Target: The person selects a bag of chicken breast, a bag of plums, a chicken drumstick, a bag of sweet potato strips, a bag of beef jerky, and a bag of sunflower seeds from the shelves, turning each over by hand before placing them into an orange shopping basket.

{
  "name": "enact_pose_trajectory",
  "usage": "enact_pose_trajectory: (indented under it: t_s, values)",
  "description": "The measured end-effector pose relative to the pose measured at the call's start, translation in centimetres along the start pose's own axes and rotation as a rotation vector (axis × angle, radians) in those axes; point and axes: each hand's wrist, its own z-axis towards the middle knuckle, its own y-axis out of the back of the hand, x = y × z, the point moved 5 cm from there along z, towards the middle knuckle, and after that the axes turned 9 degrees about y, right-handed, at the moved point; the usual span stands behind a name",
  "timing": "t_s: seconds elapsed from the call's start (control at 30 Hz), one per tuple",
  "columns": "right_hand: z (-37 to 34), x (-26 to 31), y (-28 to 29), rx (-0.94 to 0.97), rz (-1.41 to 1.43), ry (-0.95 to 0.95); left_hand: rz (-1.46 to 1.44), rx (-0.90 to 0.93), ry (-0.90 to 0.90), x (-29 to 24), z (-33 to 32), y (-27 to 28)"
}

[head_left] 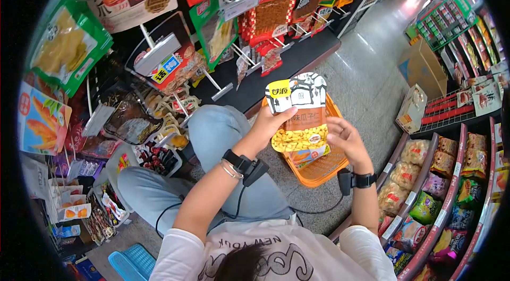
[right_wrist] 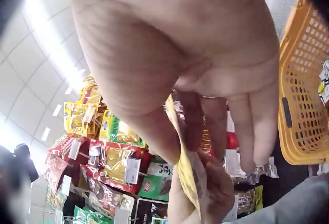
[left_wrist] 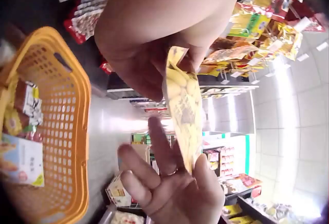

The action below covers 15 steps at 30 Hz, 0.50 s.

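A yellow and white snack bag is held up over the orange basket. The left hand grips its left side, thumb across the printed front. At the opposite edge is the right hand, fingers bent. In the left wrist view the bag appears edge-on, between the left hand and the right hand, whose thumb and fingers pinch its edge. The right wrist view has the bag's edge between the right hand and the left hand.
Packets lie inside the basket. Hanging snack bags on metal hooks line the upper left. Shelves of packaged snacks stand at the right, near a cardboard box. A blue basket is at the lower left.
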Motion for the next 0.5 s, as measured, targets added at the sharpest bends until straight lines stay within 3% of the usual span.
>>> enact_pose_trajectory:
  t_s: [0.17,0.3,0.5]
  values:
    - [1.7,2.5,-5.2,0.088,0.004,0.136,0.222,0.022,-0.015,-2.3,-2.9,0.1]
    - [1.9,0.9,-8.5,0.000,-0.093,0.226,0.254,-0.026,-0.082,-3.0,-5.1,0.7]
    - [1.8,-0.3,-11.3,-0.032,-0.041,0.184,0.249,-0.132,-0.141,-4.2,-7.6,2.5]
